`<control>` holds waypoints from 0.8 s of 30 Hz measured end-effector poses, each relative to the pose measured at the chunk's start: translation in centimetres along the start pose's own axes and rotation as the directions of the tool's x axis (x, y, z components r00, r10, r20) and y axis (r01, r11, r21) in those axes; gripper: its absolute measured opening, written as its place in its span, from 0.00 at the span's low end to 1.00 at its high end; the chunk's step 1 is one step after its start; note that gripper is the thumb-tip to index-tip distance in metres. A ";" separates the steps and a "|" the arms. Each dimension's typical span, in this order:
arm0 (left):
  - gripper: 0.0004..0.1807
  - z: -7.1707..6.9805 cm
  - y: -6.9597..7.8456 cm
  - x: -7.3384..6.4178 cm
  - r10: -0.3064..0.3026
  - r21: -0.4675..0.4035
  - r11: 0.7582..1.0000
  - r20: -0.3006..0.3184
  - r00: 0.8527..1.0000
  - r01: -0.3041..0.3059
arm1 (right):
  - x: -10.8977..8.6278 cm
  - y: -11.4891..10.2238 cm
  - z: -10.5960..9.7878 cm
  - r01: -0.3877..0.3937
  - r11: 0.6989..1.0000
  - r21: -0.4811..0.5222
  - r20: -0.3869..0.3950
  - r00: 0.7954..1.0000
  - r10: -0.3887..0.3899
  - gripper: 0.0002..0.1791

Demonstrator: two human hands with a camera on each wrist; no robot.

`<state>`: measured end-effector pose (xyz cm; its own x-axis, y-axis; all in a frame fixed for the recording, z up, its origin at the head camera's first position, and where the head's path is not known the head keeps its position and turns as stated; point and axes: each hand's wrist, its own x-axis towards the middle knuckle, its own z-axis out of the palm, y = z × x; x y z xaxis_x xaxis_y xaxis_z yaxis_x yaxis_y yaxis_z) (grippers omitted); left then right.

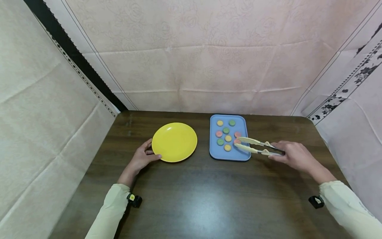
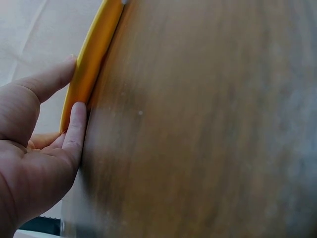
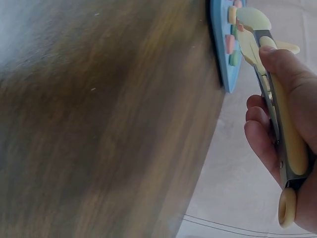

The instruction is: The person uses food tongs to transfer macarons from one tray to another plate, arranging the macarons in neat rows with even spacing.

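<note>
My left hand (image 1: 142, 156) holds the left rim of a round yellow plate (image 1: 174, 142), the thumb on the rim and the fingers along its side and underside. In the left wrist view the plate (image 2: 90, 59) shows edge-on at the fingertips. My right hand (image 1: 293, 156) grips a pair of cream and black tongs (image 1: 264, 151). Their spread tips reach over the right side of a blue tray (image 1: 214, 152). A pink disc-shaped piece (image 1: 237, 141) lies between the tips. The right wrist view shows the tongs (image 3: 290, 134) along the palm.
On the tray lie several small round pieces, among them a yellow one (image 1: 227, 148), a green one (image 1: 220, 142) and another pink one (image 1: 219, 134). Plate and tray stand on a dark wooden table (image 1: 179, 186). Pale patterned cloth (image 1: 203, 73) hangs behind and at both sides.
</note>
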<state>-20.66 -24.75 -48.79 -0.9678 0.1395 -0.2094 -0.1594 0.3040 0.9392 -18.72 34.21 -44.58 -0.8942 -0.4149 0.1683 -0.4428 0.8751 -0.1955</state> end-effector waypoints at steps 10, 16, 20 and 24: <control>0.55 -0.2 -1.3 0.9 -0.021 0.006 1.000 -0.010 1.000 0.021 | 2.3 -1.3 -0.7 0.031 0.999 0.020 -0.075 0.997 -0.030 0.28; 0.55 -0.4 -2.9 1.6 0.009 0.006 1.000 -0.017 1.000 -0.009 | 4.8 -3.2 -1.0 0.068 0.996 0.064 -0.077 0.995 -0.063 0.28; 0.56 -0.4 -3.0 1.6 0.022 0.001 1.000 -0.012 1.000 -0.022 | 6.6 -4.6 -1.3 0.074 0.993 0.088 -0.073 0.995 -0.068 0.29; 0.56 -0.4 -3.0 1.4 0.021 0.005 1.000 -0.016 1.000 -0.021 | 8.5 -5.8 -1.4 0.102 0.990 0.101 -0.082 0.992 -0.094 0.31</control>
<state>-21.65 -25.81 -51.78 -0.9740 0.1304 -0.1850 -0.1380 0.3058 0.9420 -23.67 25.92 -40.68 -0.8401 -0.4735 0.2645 -0.5362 0.7986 -0.2735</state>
